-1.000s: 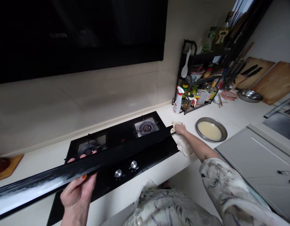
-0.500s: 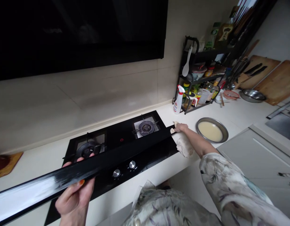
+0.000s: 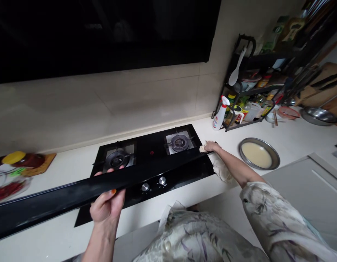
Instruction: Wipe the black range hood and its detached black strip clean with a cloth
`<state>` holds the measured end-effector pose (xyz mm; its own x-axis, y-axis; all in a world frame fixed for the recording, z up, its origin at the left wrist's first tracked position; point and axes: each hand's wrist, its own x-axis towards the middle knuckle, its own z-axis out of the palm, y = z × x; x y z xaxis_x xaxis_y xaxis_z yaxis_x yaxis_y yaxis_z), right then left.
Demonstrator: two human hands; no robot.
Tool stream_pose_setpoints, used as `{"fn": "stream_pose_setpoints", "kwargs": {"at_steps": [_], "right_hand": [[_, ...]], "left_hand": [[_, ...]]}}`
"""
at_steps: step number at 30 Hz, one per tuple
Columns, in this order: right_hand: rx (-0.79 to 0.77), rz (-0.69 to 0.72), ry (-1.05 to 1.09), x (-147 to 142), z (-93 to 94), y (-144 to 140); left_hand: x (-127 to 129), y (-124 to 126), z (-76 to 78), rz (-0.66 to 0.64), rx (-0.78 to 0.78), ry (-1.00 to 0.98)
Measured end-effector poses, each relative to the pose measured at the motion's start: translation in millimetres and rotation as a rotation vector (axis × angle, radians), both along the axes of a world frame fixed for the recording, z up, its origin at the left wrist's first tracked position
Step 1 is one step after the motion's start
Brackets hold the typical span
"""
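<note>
A long, glossy black panel (image 3: pixel 61 193) runs slantwise above the gas hob (image 3: pixel 142 145). My left hand (image 3: pixel 109 205) grips it near the middle, thumb on the near edge and fingertips showing over the far edge. At its right end, my right hand (image 3: pixel 212 146) is closed on a cream cloth (image 3: pixel 222 170) pressed against the panel. Part of the cloth hangs below the panel, beside the hob's right edge. Two burners and two silver knobs (image 3: pixel 162 180) show around the panel.
Right of my right hand stands a round metal pan (image 3: pixel 276 160) of cloudy pale liquid. A spray bottle (image 3: pixel 219 116) stands by the black spice rack (image 3: pixel 231 127). Jars (image 3: pixel 34 160) sit on a board at the left. A dark range hood (image 3: pixel 130 40) hangs above.
The view has swung left, bringing jars into sight. My right hand and the cloth have moved inward a little, baring the panel's right tip. My left hand keeps its hold.
</note>
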<state>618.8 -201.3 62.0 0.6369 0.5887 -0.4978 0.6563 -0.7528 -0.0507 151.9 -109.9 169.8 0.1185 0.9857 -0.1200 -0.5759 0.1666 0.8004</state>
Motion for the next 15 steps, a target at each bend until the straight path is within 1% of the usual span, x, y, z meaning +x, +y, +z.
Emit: {"fn": "stream_pose_setpoints", "kwargs": {"at_steps": [3, 7, 11, 15], "right_hand": [[-0.005, 0.046, 0.041, -27, 10.5, 6], [0.030, 0.137, 0.051, -74, 30.2, 18], [0.101, 0.262, 0.053, -131, 60.4, 33], [0.222, 0.400, 0.089, -190, 95.1, 43]], "left_hand": [[0, 3, -3.0, -0.006, 0.012, -0.001], [0, 4, -5.3, -0.027, 0.051, 0.013], [1, 5, -3.2, -0.027, 0.035, -0.003], [3, 7, -3.0, -0.049, 0.035, -0.012]]}}
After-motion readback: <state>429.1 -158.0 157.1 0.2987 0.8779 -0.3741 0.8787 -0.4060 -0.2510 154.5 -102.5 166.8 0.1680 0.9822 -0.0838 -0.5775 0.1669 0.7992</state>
